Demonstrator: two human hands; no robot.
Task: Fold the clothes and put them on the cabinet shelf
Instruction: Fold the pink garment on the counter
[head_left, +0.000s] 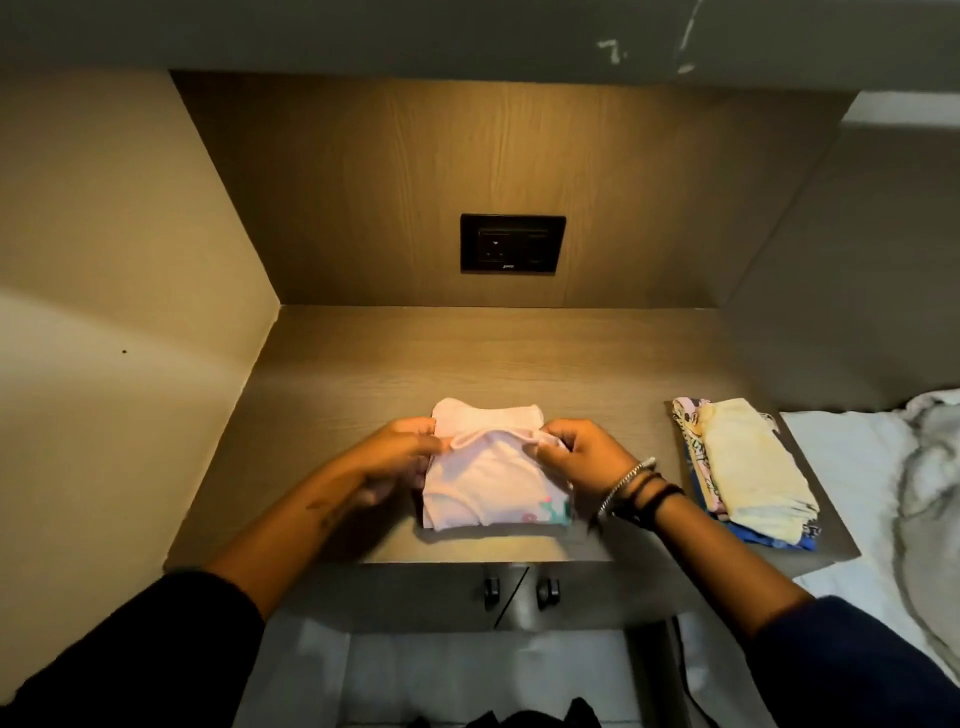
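Observation:
A small pale pink garment (488, 483) with a coloured print at its near right corner lies partly folded on the wooden cabinet shelf (467, 353), near the front edge. My left hand (402, 452) pinches its left side at the fold line. My right hand (582, 454), with bracelets on the wrist, pinches the right side of the same fold. The top part of the garment sticks out beyond the fold, away from me.
A stack of folded clothes (748, 467), pale yellow on top, lies at the shelf's right end. A black wall socket (511, 243) sits in the back panel. White bedding (893, 467) lies to the right. Two cabinet door knobs (519, 590) are below the shelf edge.

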